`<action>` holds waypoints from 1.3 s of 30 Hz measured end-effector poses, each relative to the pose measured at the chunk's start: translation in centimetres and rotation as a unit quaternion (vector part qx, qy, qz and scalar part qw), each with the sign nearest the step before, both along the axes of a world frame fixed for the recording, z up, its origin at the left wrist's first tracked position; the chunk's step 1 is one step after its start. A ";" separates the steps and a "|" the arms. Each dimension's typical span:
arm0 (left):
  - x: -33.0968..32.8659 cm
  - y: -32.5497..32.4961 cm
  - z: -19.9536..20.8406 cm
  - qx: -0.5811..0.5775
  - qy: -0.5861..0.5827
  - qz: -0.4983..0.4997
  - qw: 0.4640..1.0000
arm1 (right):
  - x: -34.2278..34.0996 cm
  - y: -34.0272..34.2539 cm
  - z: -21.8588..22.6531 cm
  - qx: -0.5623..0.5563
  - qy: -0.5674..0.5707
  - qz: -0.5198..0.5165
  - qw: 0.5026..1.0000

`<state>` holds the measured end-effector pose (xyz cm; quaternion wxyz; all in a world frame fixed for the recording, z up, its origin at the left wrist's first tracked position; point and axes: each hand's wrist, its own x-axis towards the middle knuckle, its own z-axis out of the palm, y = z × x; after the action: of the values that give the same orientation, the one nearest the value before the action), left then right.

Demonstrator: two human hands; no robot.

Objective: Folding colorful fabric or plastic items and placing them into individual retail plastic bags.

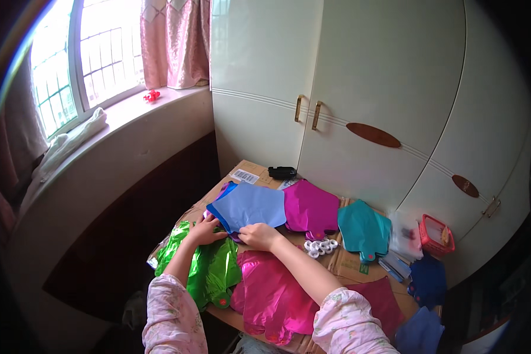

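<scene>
A flat light-blue foil balloon (251, 205) lies on top of a pile, with darker blue and purple foil showing at its left edge. My right hand (259, 236) is closed on the near edge of this light-blue balloon, its fingertips partly hidden. Beside the pile's lower left corner, my left hand (205, 230) rests with its fingers apart, touching the foil there. Crinkled green foil balloons (221, 268) lie under my left wrist. Below my right forearm are shiny pink foil balloons (271, 292).
Cardboard (351, 268) covers the table. Magenta (312, 206) and teal foil balloons (363, 227) lie rightward, with white rings (320, 248) between them. A black object (282, 172) sits at the back. Far right are a red basket (436, 234) and dark-blue foil (428, 280). A cabinet (383, 76) stands behind.
</scene>
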<state>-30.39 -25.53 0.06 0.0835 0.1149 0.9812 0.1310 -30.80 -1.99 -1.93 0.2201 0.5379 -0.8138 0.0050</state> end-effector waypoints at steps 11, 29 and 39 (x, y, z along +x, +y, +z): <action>0.8 -0.7 0.6 0.024 0.060 -0.001 0.998 | -0.8 -1.0 0.5 -0.148 -0.251 -0.131 0.947; 3.2 2.7 -0.2 0.021 0.167 -0.064 0.984 | -0.8 0.0 0.3 -0.370 -0.476 -0.254 0.756; -0.6 2.7 -0.1 -0.101 0.061 0.033 0.992 | -2.3 0.7 -1.7 -0.399 -0.521 -0.209 0.725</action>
<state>-30.96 -22.83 -0.03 0.0303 0.0811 0.9959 0.0263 -33.14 -1.32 -3.65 -0.0484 0.1293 -0.8151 0.5626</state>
